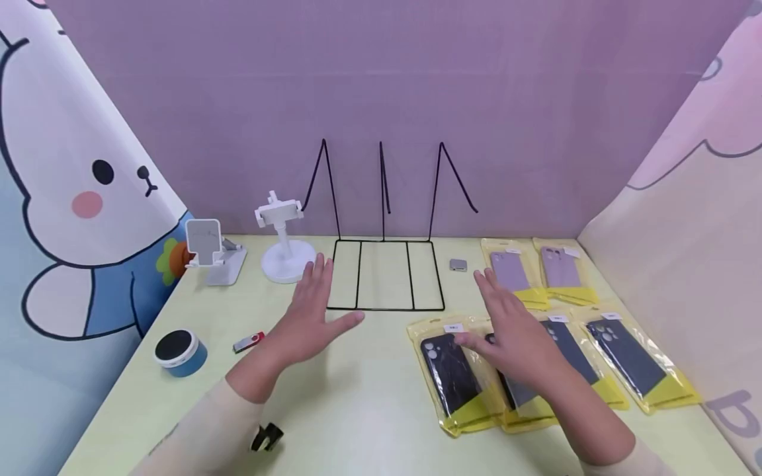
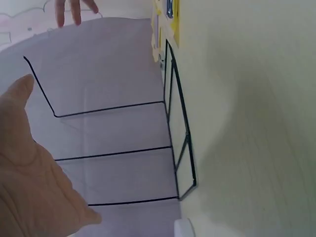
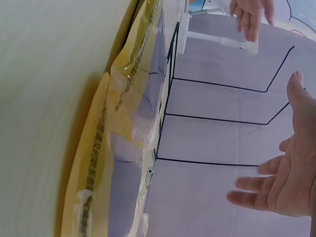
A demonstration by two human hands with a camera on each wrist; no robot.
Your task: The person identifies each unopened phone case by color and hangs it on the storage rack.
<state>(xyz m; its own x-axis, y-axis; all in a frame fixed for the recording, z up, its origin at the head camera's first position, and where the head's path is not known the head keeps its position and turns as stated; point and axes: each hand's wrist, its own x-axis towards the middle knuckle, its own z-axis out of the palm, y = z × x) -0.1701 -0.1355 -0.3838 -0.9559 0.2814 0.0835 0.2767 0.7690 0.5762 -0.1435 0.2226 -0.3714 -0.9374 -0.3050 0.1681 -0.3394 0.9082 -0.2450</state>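
Note:
My left hand (image 1: 305,316) is held over the table left of the middle, fingers straight and thumb spread toward the right, holding nothing. My right hand (image 1: 520,334) hovers over the bagged phone cases, its fingers extended and thumb pointing inward, with nothing in its grasp. Between and beyond the hands stands a black wire rack (image 1: 387,309) with three bent uprights. Under the right hand lie several dark phone cases (image 1: 450,373) in clear and yellow bags, one partly hidden by that hand. Two purple phone cases (image 1: 561,266) in similar bags lie behind them.
At the back left are a white round-based phone stand (image 1: 288,262) and a folding phone stand (image 1: 204,243). A blue jar-like container (image 1: 181,354), a red and silver USB stick (image 1: 248,342) and a small black object (image 1: 266,437) lie left. A small grey gadget (image 1: 458,265) sits beside the rack.

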